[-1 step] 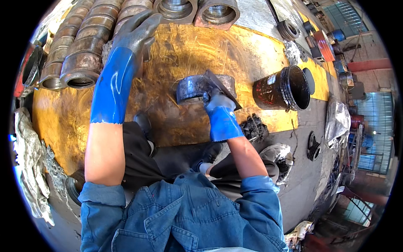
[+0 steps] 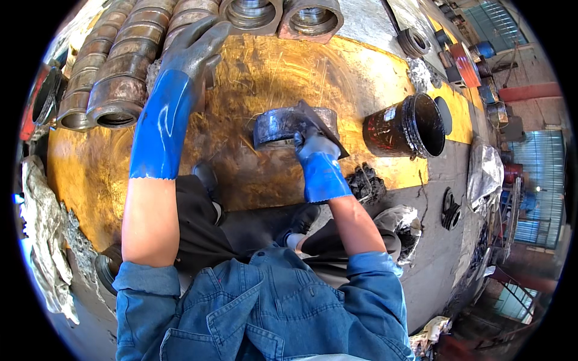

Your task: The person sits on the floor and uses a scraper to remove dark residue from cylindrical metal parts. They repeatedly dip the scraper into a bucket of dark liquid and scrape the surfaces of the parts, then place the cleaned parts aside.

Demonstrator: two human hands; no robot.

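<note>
a dark plate (image 2: pixel 319 120) slants across a shiny curved metal piece (image 2: pixel 274 126) on yellow flooring (image 2: pixel 277 72).

L hand (image 2: pixel 194 49) gloved, out fwd, thumb (image 2: pixel 212 62) apart from fingers (image 2: pixel 218 35), L forearm (image 2: pixel 150 219) approx straight; R hand (image 2: pixel 317 143) gloved, closer in, fingers curled, R forearm (image 2: pixel 356 225) angled inward
</note>
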